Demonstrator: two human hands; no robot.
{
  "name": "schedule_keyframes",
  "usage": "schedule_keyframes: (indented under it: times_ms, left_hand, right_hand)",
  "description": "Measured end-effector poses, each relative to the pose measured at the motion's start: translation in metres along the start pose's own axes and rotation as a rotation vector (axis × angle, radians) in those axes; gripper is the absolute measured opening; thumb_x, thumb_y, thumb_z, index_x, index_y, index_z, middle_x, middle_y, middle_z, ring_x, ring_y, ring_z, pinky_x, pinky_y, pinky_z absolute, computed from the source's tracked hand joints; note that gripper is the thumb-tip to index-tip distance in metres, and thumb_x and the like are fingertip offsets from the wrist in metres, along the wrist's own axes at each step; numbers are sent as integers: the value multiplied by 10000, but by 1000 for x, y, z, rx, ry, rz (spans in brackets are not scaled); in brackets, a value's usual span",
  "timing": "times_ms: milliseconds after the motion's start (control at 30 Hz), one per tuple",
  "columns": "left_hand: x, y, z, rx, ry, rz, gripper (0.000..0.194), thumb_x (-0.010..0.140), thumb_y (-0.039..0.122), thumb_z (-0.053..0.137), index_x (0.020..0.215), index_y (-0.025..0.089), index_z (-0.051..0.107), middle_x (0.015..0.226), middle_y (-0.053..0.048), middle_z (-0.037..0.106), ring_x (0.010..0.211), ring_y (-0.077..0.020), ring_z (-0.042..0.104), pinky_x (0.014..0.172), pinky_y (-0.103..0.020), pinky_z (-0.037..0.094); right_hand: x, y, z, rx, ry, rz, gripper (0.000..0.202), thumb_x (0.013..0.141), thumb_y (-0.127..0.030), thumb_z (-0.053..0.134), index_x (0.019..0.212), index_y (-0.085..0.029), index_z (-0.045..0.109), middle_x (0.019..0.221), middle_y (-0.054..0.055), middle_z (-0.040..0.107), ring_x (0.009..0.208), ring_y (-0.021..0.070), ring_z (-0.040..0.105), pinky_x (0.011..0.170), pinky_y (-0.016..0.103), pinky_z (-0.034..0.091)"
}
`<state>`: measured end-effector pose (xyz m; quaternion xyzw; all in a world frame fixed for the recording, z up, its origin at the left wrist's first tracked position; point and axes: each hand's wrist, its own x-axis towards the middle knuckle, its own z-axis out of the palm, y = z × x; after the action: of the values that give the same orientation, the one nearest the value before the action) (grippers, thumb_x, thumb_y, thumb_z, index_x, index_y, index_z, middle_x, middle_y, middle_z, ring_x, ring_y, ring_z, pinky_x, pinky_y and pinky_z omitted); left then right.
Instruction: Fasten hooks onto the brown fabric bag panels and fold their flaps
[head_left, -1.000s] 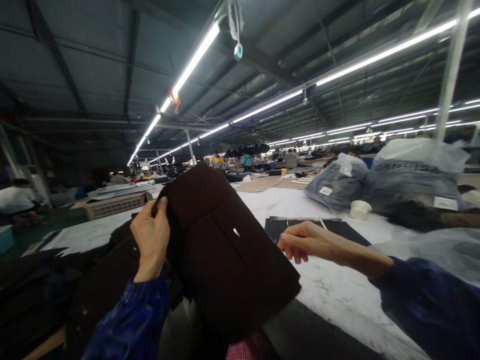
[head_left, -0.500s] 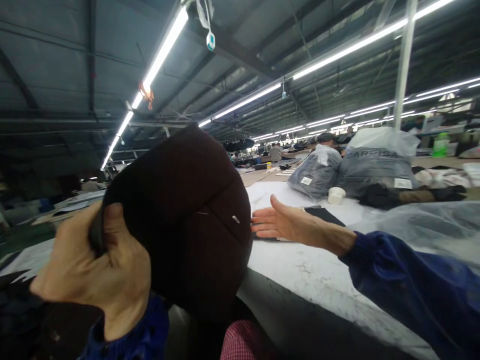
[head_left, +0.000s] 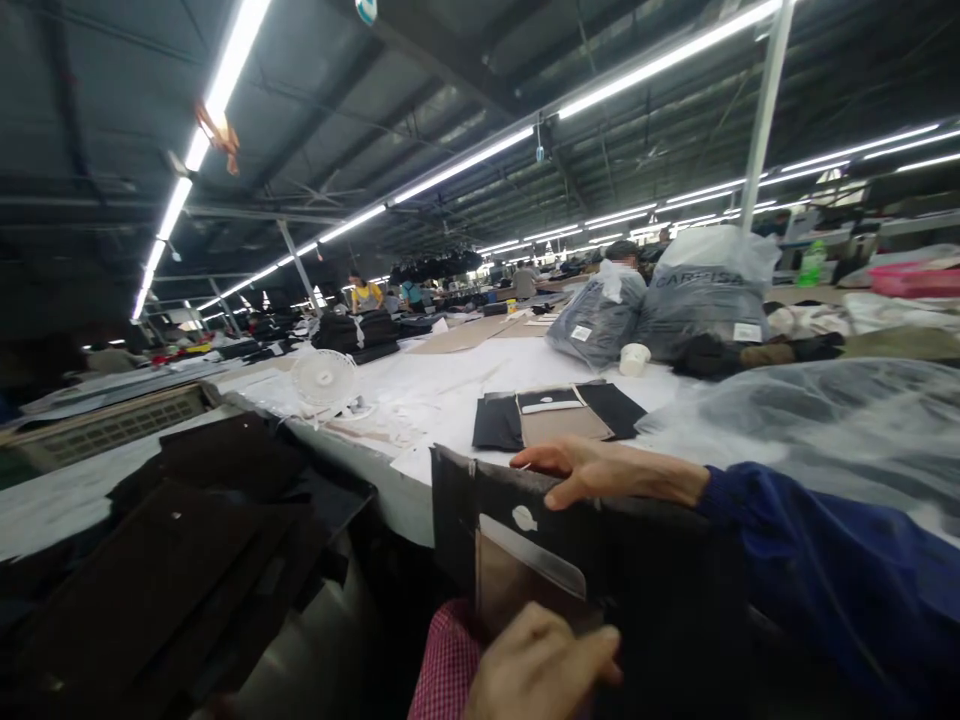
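Note:
A black fabric panel (head_left: 637, 560) stands upright in front of me, with a brown pocket piece (head_left: 517, 580) and a white oval mark on its face. My right hand (head_left: 600, 468) grips the panel's top edge, thumb on the near side and fingers at the rim. Low in the view, my left hand (head_left: 532, 665) is curled in front of the pocket piece; motion blurs it, and whether its fingers pinch the fabric is unclear. Beyond, on the white table (head_left: 420, 390), lies a similar black piece (head_left: 615, 408) with a beige pocket part.
Dark fabric pieces (head_left: 180, 560) are heaped at my lower left. A small white fan (head_left: 324, 378) stands near the table edge. Wrapped grey bags (head_left: 705, 290), a white cup (head_left: 634, 358) and clear plastic sheeting (head_left: 840, 420) are on the right. Several people are farther back.
The dark panel that my left hand held up at the left is out of that place. My left hand has come down to the middle; my right hand now grips a panel's top edge. The view has turned left.

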<state>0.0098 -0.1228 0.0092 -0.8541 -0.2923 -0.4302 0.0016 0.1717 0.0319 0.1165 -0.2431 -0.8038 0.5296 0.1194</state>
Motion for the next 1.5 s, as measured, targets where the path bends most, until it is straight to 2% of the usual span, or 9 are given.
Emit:
schedule_keyframes:
  times_ms: [167,367,500,733,933,1067,1167,1267,1500]
  left_hand:
    - [27,-11,-36,317,181,-346,693,893,400,552,1503,273,248,1450,-156,436,1344,-333,403,1058,-546,397]
    - [31,-37,-32,182,69,-655,503,887,306,530,1377,216,461,891,-68,672,824,-236,626,781,-397,517]
    - [24,-39,-40,68,17,-736,229,886,331,521,997,258,708,940,-51,710,928,-258,629,846,-401,478]
    - [23,-31,-56,-98,88,-826,184,827,335,606,819,222,752,819,-53,671,863,-238,600,833,-363,449]
    - [14,-42,-76,-496,725,-778,223,816,394,665,966,239,720,1038,-26,705,1061,-190,605,959,-283,423]
    - [30,-29,-58,-436,290,-803,348,806,370,686,1121,227,648,1165,-34,665,1152,-204,545,1001,-286,369]
    - [45,-20,-34,-469,42,-836,305,803,428,660,963,170,634,912,-31,661,901,-191,575,815,-280,415]
    - [52,-18,-21,-547,-23,-901,332,797,475,638,782,145,596,711,-7,576,701,-149,495,660,-260,367]
    - [49,-15,-27,-722,-41,-835,303,828,422,635,914,135,679,884,-54,669,869,-196,558,805,-282,395]
  right_hand:
    - [4,5,18,126,-174,-56,591,623,-173,671,1206,-134,581,1086,56,662,964,197,596,855,316,457]
    - [-6,-7,5,129,-55,-35,423,738,-424,702,1028,-117,673,969,65,683,873,172,604,773,274,462]
    - [-28,-27,-16,-173,200,-107,380,819,-473,628,987,-142,710,854,36,660,740,129,578,620,219,436]
    - [-31,-18,12,-255,-110,92,366,844,-200,555,1203,-131,544,620,-37,584,504,90,556,461,177,410]
    - [-26,-25,18,-209,-37,48,238,812,-180,583,1044,-133,565,631,-28,597,533,94,571,486,180,426]
    - [-25,-31,26,-163,-31,67,236,785,-140,602,1014,-142,545,607,-54,577,506,78,543,464,166,403]
    - [-23,-27,32,-127,-14,57,215,764,-146,622,968,-157,553,625,-58,581,488,70,532,437,159,394]
    - [-22,-20,34,-52,-36,60,234,752,-170,626,972,-163,546,635,-52,601,491,82,555,433,171,418]
    - [-21,-17,34,53,-85,69,242,686,-96,590,908,-167,527,607,-65,596,472,78,557,442,175,435]
